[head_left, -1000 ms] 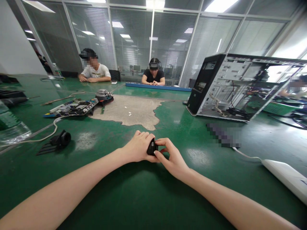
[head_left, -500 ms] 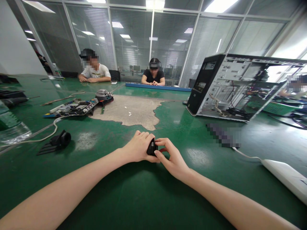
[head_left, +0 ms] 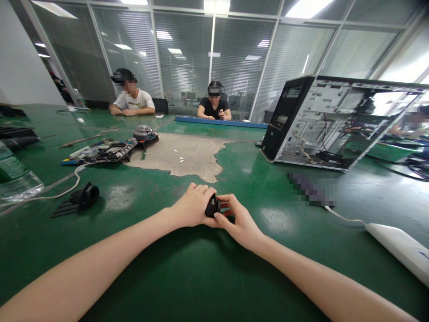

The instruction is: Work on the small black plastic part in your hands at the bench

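A small black object (head_left: 212, 206) is held between both hands, low over the green table (head_left: 187, 277). My left hand (head_left: 193, 205) wraps round its left side, with the fingers over the top and the thumb beneath. From the right, my right hand (head_left: 239, 220) pinches the object's right end, thumb below and fingers above. Much of the object is hidden by the fingers, so its exact shape cannot be made out.
An open computer case (head_left: 288, 120) stands at the right, near a white power strip (head_left: 398, 250). At left are a circuit board (head_left: 100, 151), a black part (head_left: 83, 194) and a clear bottle (head_left: 16, 174). Two people (head_left: 134, 100) sit across the table.
The right fingers have shifted slightly, and more of the black object's right end shows. Across the table, one person has raised a hand.
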Demonstrator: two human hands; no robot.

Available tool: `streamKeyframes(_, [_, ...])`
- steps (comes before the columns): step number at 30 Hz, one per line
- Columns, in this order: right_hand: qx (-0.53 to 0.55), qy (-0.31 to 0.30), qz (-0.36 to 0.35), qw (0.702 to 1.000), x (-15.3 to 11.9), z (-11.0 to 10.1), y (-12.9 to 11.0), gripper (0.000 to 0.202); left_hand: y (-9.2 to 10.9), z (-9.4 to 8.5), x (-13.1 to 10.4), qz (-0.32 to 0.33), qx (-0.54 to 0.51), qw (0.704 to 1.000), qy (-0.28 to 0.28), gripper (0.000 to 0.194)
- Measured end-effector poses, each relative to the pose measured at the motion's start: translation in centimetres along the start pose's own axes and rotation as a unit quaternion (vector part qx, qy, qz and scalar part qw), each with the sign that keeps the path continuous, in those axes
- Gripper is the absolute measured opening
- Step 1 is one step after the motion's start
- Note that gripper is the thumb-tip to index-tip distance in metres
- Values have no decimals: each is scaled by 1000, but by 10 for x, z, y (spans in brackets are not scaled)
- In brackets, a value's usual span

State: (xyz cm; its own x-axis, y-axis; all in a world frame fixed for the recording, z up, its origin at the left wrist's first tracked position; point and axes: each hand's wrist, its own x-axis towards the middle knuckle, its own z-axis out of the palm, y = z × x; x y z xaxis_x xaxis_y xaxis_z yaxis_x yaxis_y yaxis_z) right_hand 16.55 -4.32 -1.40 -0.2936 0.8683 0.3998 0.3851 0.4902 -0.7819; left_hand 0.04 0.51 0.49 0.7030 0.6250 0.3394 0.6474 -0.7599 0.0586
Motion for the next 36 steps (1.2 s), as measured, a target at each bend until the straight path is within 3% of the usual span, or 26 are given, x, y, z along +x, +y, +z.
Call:
streamKeyframes(6, [-23, 28, -45, 998, -1, 0, 1, 19, 1, -1, 0, -6, -5, 1000, -2, 60])
streamKeyframes(14, [0, -21, 24, 999, 0, 0, 1, 27, 0, -1, 0, -5, -4, 1000, -5, 65])
streamKeyframes(23, [-25, 28, -41, 998, 0, 0, 2, 18, 1, -2, 0, -5, -3, 1000, -1, 64])
streamKeyframes(31, [8, -19, 34, 999, 0, 1, 0, 26, 1, -1, 0, -5, 3, 1000, -9, 62])
streamKeyframes(36, [3, 6, -14, 1000, -1, -1, -2, 27, 1, -2, -1, -2, -2, 1000, -5, 63])
